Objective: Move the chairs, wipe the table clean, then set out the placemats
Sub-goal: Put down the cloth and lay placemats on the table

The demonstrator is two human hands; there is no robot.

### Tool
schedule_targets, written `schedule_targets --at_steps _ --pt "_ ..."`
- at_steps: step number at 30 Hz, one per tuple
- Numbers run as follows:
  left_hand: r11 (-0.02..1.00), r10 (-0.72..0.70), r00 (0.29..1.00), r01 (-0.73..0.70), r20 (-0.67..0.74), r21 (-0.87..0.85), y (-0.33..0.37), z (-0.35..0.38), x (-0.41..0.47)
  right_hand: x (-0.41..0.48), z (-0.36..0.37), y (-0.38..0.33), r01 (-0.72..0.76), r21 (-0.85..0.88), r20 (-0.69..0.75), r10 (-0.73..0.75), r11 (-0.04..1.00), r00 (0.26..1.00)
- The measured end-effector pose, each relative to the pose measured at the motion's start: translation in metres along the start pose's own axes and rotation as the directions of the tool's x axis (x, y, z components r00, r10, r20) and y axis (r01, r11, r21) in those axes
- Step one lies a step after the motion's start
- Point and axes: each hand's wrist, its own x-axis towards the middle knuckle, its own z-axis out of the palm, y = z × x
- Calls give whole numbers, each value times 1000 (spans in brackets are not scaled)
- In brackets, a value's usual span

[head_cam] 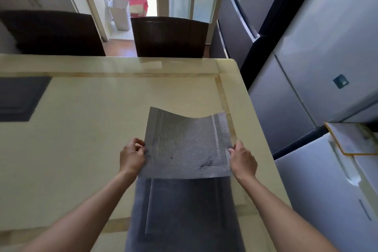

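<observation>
Setting placemats: left hand [132,156] and right hand [243,160] pinch a mat [187,145] above the table [92,129]; next, probably lowering it flat.

We have a single view, from a wide-angle camera worn on the head, so no second view shares any part of the scene. We look forward and steeply down over the near edge of the glossy cream rectangular table [81,149], whose top fills most of the picture. Both forearms enter from the bottom edge and reach away from us, so the lens sits close above them. At the top, the tilt still takes in the two dark brown chair backs [169,37] across the table and a bright doorway beyond. Straight edges bow toward the borders: the grey refrigerator doors [306,57] on our right lean strongly.
</observation>
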Motion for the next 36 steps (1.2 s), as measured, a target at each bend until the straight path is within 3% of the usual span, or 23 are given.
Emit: schedule_targets --at_steps 9,14,22,36 --pt "994 -82 993 76 -81 -75 45 50 120 149 21 -36 -118 119 58 112 986 992" --pt "989 -126 991 123 -33 -83 47 67 158 195 37 -41 -186 128 119 171 974 978" --pt "992 -55 987 70 -148 104 60 77 196 233 44 -54 -188 132 111 173 973 979" --pt "989 -59 977 85 -203 122 58 85 213 250 43 -66 -217 139 70 209 966 975"
